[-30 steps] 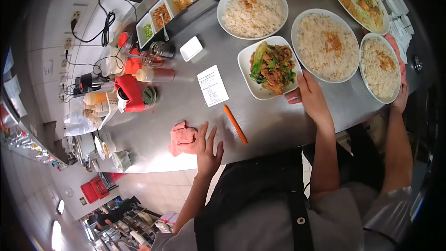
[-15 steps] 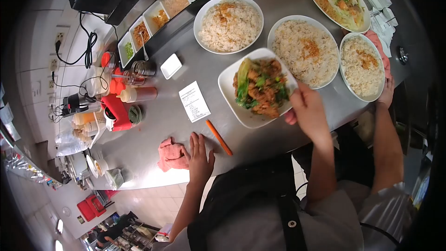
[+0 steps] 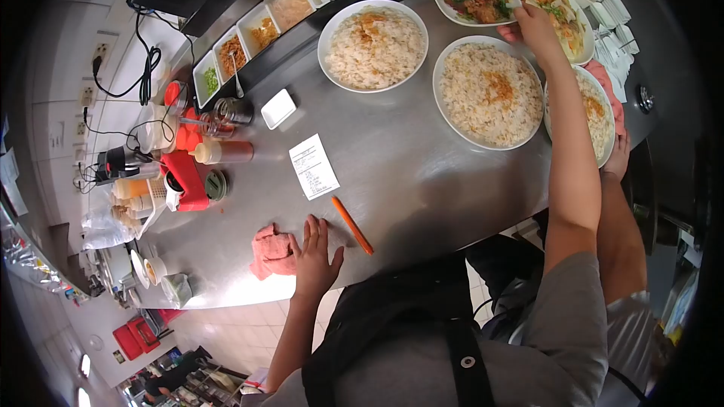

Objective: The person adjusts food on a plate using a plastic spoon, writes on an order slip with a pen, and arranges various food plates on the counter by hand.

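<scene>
At the far side of the counter, my right hand [image 3: 534,30] grips the near right corner of a square white dish [image 3: 451,13] that holds browned meat and leafy greens. The dish is beside an oval plate of noodles [image 3: 567,19] and partly in front of it. Below it sits a bowl of rice [image 3: 490,94] with a brown topping. My left hand [image 3: 317,260] rests flat on the steel with its fingers stretched out. Its side touches a folded pink cloth [image 3: 271,252]. An orange pen [image 3: 352,224] and a printed slip [image 3: 314,166] lie just beyond it.
Another rice bowl [image 3: 372,47] stands beside the topping trays [image 3: 264,33]. A co-worker's hand [image 3: 617,154] is at a rice bowl [image 3: 592,117] on the right. Sauce bottles [image 3: 224,152] line the left. A small white dish [image 3: 278,109] lies near the slip.
My right hand has carried the dish of meat and greens away from me, from mid-counter to the far side near the noodles. My left hand has barely moved.
</scene>
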Demonstrator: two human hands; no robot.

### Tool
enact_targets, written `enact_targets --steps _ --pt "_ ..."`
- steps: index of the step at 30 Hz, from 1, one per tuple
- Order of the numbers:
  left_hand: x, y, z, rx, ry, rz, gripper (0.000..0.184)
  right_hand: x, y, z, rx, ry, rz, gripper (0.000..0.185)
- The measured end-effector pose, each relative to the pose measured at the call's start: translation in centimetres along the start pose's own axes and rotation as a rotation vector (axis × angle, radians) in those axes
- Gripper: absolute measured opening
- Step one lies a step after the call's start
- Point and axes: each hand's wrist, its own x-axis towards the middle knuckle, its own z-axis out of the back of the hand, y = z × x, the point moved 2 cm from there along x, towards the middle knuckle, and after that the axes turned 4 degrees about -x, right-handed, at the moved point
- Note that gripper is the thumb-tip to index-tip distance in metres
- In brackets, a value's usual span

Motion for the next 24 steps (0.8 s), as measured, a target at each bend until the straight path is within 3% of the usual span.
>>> enact_targets --steps 13,16,20,24 --pt "0.0 0.0 0.6 -0.074 0.021 0.019 0.074 5.3 -3.2 -3.6 0.162 0.086 -0.393 0.028" --pt "-0.1 0.1 0.5 -0.07 0.031 0.033 0.077 5.5 -3.5 -3.5 0.172 0.093 -0.428 0.028" --pt "-0.2 0.5 0.3 -0.073 0.027 0.023 0.077 6.1 -4.0 -2.5 -0.112 0.101 -0.387 0.036" --pt "-0.4 0.7 0.2 -0.129 0.026 0.015 0.075 9.1 -6.8 -1.8 -0.205 0.129 -0.323 0.034"
